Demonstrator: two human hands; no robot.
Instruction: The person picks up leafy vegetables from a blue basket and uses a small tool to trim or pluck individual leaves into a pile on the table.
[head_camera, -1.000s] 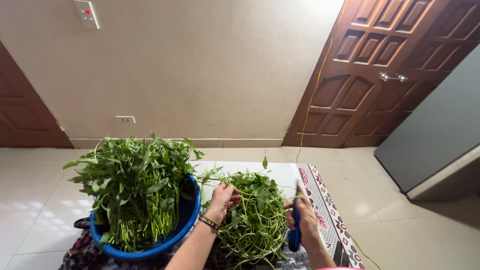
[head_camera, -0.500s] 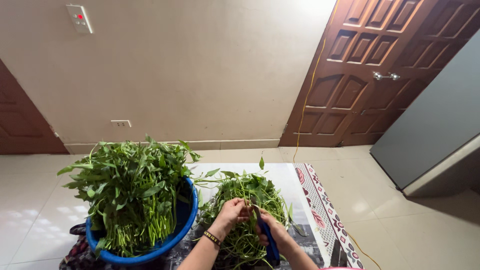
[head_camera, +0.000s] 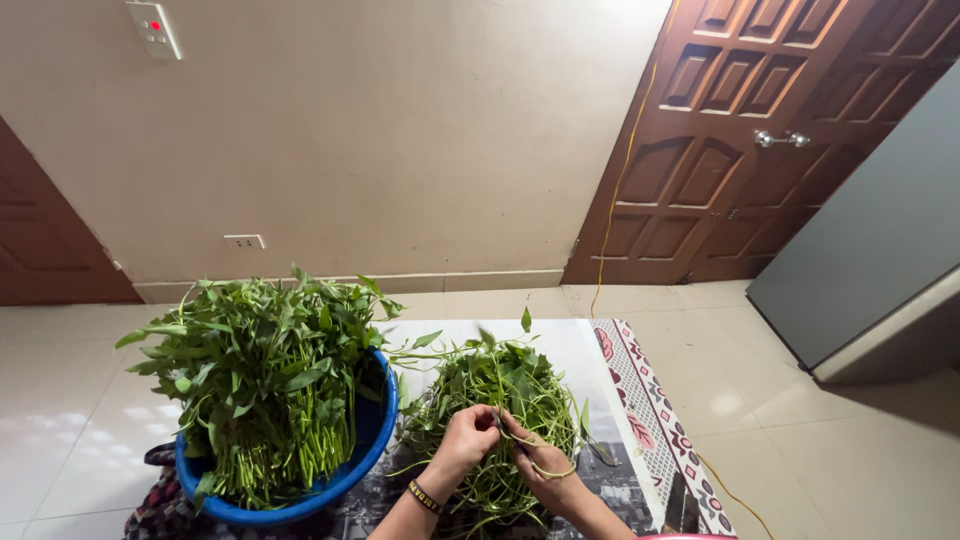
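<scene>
Head view: left hand (head_camera: 468, 432) and right hand (head_camera: 540, 462) both pinched shut on thin green stem (head_camera: 520, 438) above loose greens pile (head_camera: 500, 390) on floor mat (head_camera: 640, 400), beside blue basin (head_camera: 375, 440). Stem looks light, limp, snaps easily; best pinched near base.

A blue tub (head_camera: 378, 440) sits on the near left of the floor, full of leafy green stalks (head_camera: 265, 375). A dark patterned cloth (head_camera: 160, 505) peeks out from under it. A mat (head_camera: 650, 420) with a red flower border lies on the white tile floor (head_camera: 60, 400). On the far right stands a brown wooden door (head_camera: 740, 130) with a silver handle (head_camera: 782, 139). A yellow cord (head_camera: 622, 180) hangs down beside it. On the cream wall (head_camera: 400, 130) are a switch (head_camera: 153, 28) up high and a socket (head_camera: 244, 242) down low.
</scene>
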